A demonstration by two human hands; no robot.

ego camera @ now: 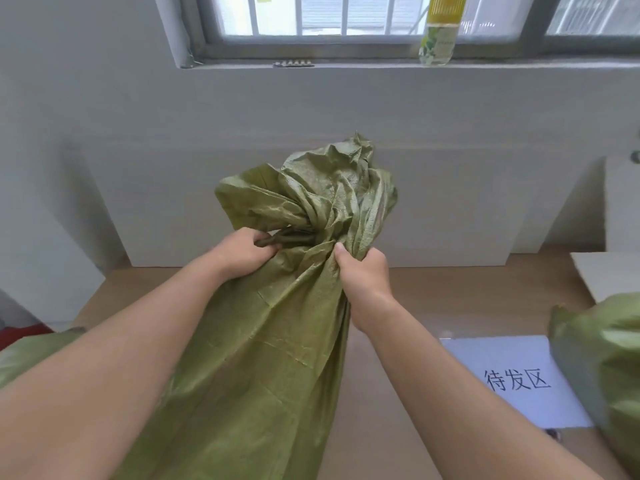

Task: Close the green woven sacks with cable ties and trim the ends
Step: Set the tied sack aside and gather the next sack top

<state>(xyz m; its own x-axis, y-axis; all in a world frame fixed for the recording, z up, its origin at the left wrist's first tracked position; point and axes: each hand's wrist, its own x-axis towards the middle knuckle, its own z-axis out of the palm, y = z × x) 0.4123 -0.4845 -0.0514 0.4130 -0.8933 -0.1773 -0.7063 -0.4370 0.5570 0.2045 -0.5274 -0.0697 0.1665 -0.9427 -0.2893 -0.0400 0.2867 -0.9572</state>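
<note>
A green woven sack (263, 341) stands in front of me, its mouth gathered into a crumpled bunch (325, 188) above a narrow neck. A dark green cable tie (287, 239) loops around that neck. My left hand (242, 252) is closed on the left end of the tie, against the sack. My right hand (363, 271) grips the gathered fabric just right of the neck, thumb pressed on the cloth.
A second green sack (602, 368) sits at the right edge, beside a white paper sign (512, 379) on the wooden table (408, 299). More green fabric (20, 355) lies at the left. White boards lean on the wall; a bottle (440, 29) stands on the windowsill.
</note>
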